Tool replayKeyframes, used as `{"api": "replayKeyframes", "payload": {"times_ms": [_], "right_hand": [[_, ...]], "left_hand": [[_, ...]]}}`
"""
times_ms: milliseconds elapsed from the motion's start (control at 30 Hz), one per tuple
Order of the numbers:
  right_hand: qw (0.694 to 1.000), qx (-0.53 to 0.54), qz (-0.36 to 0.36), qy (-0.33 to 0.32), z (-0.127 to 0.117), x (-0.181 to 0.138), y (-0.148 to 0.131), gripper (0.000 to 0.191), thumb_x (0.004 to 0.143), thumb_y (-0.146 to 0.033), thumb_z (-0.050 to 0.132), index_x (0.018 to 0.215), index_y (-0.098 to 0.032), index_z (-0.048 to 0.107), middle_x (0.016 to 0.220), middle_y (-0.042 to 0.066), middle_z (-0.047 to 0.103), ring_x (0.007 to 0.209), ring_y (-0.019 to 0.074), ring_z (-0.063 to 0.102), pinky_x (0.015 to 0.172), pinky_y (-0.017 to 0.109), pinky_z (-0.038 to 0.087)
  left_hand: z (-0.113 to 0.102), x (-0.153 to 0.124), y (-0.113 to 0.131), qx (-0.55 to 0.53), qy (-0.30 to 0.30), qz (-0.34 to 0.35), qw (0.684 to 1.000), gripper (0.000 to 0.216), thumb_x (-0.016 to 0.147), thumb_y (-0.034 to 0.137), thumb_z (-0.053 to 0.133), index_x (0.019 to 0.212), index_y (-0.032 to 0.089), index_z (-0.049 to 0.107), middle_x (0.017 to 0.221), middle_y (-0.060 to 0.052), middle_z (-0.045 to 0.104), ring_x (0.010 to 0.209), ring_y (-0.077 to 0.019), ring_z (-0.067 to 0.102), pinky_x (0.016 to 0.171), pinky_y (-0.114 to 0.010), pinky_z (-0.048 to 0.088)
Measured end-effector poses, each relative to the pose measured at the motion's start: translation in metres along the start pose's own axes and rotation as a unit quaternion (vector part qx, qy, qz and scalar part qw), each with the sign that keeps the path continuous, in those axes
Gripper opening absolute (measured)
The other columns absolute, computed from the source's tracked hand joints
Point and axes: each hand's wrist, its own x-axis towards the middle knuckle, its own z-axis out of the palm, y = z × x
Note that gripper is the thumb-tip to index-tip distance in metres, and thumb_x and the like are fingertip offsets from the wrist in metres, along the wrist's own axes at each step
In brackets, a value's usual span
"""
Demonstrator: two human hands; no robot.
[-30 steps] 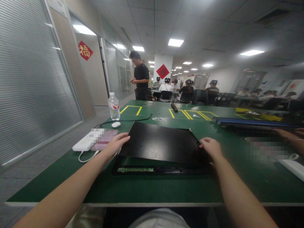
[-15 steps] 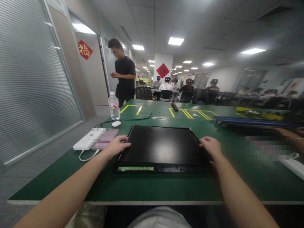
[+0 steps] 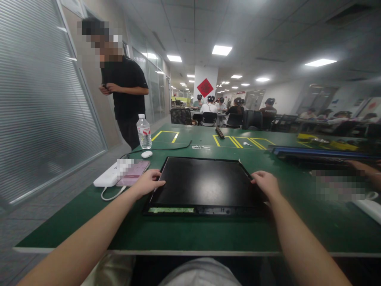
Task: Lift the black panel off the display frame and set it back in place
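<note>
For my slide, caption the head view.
Left hand and right hand at opposite sides of a black panel on a green table.

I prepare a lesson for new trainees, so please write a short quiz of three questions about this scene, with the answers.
1. True or false: the left hand and the right hand are at opposite sides of the panel.
2. Beside which edge of the panel lies the green strip? A: far; B: near; C: right.
3. Fill in: the white oval item lies between the phone and the ____.

Key: 1. True. 2. B. 3. Bottle.
</note>
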Motion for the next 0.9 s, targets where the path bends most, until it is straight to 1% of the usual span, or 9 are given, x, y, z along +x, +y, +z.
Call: {"api": "replayKeyframes", "payload": {"times_ms": [133,333,400,500,600,667,800,900], "right_hand": [[1.0,0.004,-0.001,-0.002,0.0,0.001,0.001,0.024,0.078,-0.034,0.055,0.086,-0.022,0.074,0.073,0.002,0.075,0.079,0.0211,0.067,0.065,0.028,0.043],[1.0,-0.001,-0.005,0.005,0.0,0.002,0.004,0.026,0.078,-0.034,0.055,0.088,-0.021,0.075,0.074,0.004,0.075,0.081,0.0218,0.067,0.066,0.028,0.042],[1.0,-0.001,-0.005,0.002,0.0,0.002,0.004,0.027,0.078,-0.033,0.055,0.089,-0.021,0.076,0.074,0.003,0.075,0.081,0.0219,0.067,0.066,0.028,0.042],[1.0,0.004,0.003,0.0,0.0,0.002,0.003,0.027,0.078,-0.034,0.056,0.09,-0.021,0.076,0.073,0.003,0.075,0.081,0.0222,0.067,0.066,0.029,0.042],[1.0,0.009,0.01,-0.001,0.0,0.002,0.003,0.027,0.078,-0.034,0.056,0.09,-0.021,0.076,0.073,0.003,0.075,0.081,0.0221,0.067,0.066,0.029,0.042],[1.0,0.011,0.009,-0.002,0.0,0.002,0.003,0.026,0.078,-0.033,0.056,0.089,-0.021,0.076,0.073,0.003,0.075,0.081,0.0219,0.067,0.066,0.029,0.042],[1.0,0.017,0.006,-0.003,0.001,0.003,0.003,0.025,0.077,-0.033,0.056,0.088,-0.021,0.075,0.072,0.003,0.075,0.08,0.0217,0.067,0.066,0.029,0.042],[1.0,0.02,0.009,0.0,0.001,0.004,0.003,0.025,0.077,-0.033,0.056,0.087,-0.021,0.075,0.071,0.003,0.075,0.079,0.0217,0.067,0.066,0.029,0.042]], "left_hand": [[-0.002,0.003,-0.006,0.027,0.002,0.015,1.0,0.027,0.05,0.036,0.084,0.068,0.019,0.073,0.123,-0.013,0.067,0.116,-0.0368,0.064,0.104,-0.042,0.048],[-0.004,0.007,-0.012,0.051,-0.005,0.029,0.998,0.035,0.05,0.041,0.082,0.075,0.018,0.075,0.129,-0.015,0.063,0.118,-0.0365,0.062,0.104,-0.041,0.048],[-0.004,0.008,-0.012,0.071,-0.007,0.036,0.997,0.033,0.054,0.044,0.079,0.075,0.018,0.076,0.129,-0.015,0.064,0.116,-0.0354,0.064,0.102,-0.04,0.049],[-0.007,0.01,-0.011,0.132,-0.006,0.048,0.99,0.03,0.064,0.045,0.07,0.074,0.017,0.077,0.124,-0.015,0.068,0.112,-0.0346,0.066,0.102,-0.04,0.049],[-0.009,0.013,-0.01,0.198,-0.007,0.062,0.978,0.031,0.073,0.04,0.058,0.076,0.017,0.079,0.121,-0.013,0.071,0.113,-0.0333,0.066,0.104,-0.04,0.046],[-0.01,0.014,-0.01,0.227,-0.012,0.071,0.971,0.032,0.076,0.035,0.052,0.077,0.019,0.079,0.122,-0.011,0.072,0.114,-0.0315,0.066,0.105,-0.038,0.046],[-0.01,0.016,-0.012,0.258,-0.026,0.087,0.962,0.034,0.071,0.022,0.047,0.078,0.022,0.08,0.123,-0.006,0.072,0.117,-0.0273,0.065,0.107,-0.034,0.045],[-0.01,0.015,-0.013,0.268,-0.02,0.097,0.958,0.034,0.069,0.022,0.049,0.08,0.021,0.081,0.124,-0.008,0.072,0.118,-0.0284,0.065,0.107,-0.036,0.046]]}}
